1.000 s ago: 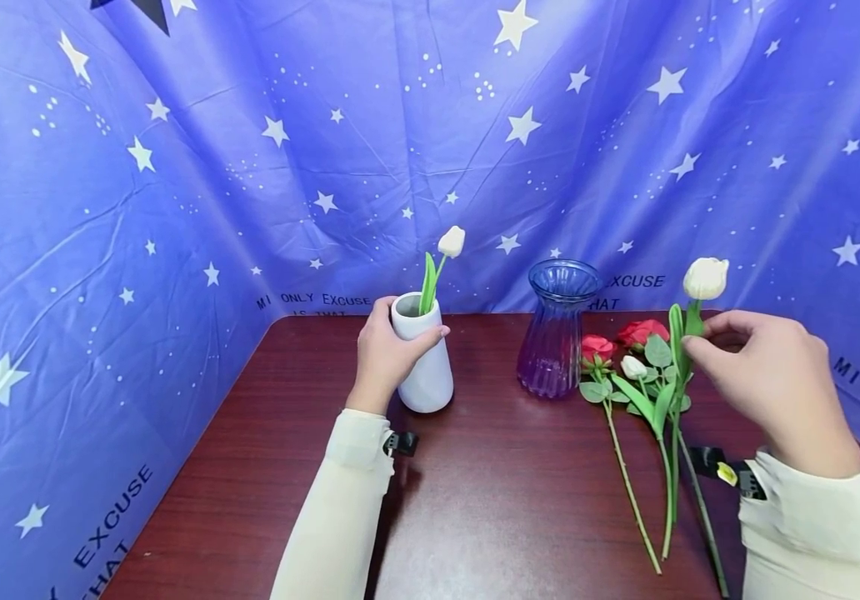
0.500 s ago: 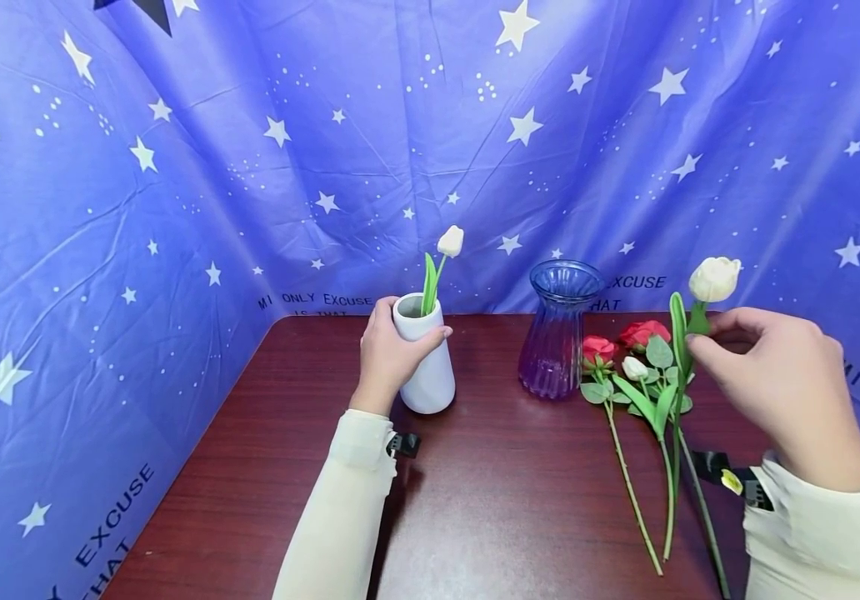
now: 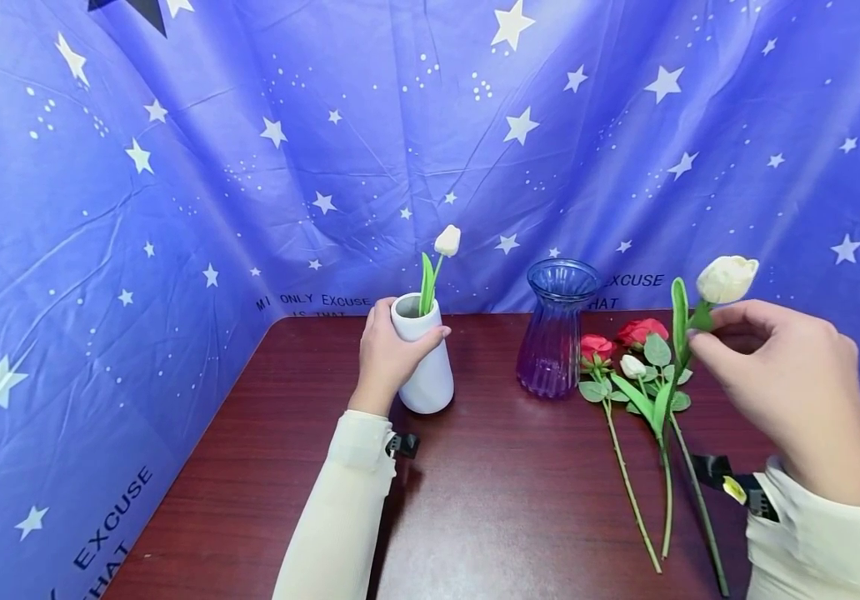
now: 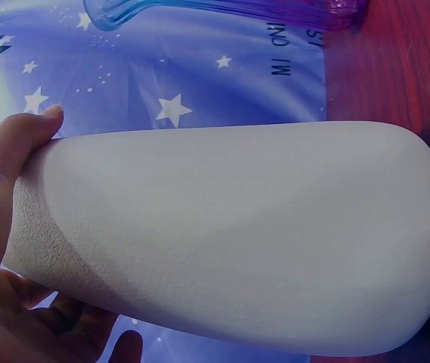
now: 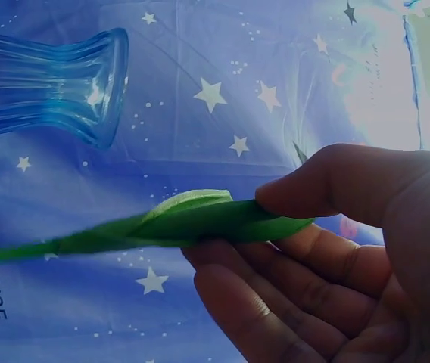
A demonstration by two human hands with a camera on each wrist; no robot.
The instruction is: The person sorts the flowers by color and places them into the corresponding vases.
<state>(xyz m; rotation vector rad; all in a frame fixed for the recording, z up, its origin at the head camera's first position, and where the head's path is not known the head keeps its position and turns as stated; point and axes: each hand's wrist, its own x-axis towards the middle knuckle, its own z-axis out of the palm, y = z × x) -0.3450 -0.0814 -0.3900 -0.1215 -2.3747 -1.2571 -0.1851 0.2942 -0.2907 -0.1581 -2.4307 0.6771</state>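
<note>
My left hand [image 3: 391, 354] grips the neck of a white vase [image 3: 430, 379] standing upright on the table, thumb on one side and fingers on the other. Out of its mouth rises one white tulip [image 3: 447, 240] with a green leaf. In the left wrist view the vase [image 4: 238, 234] fills most of the picture. Over at the right, my right hand [image 3: 793, 383] pinches a second white tulip [image 3: 727, 279] by its leaves just below the bloom. The right wrist view shows the green leaves [image 5: 222, 221] between thumb and fingers; the bloom is out of sight there.
A blue-to-purple ribbed glass vase [image 3: 556, 342] stands right of the white one. Beside it lie red roses [image 3: 597, 348] and another white tulip [image 3: 633, 367], their stems pointing toward the near edge. A blue star-printed cloth [image 3: 415, 150] hangs behind the table [image 3: 475, 500].
My right hand has shifted slightly to the right with the tulip, whose bloom now leans further right. The left hand stays on the white vase.
</note>
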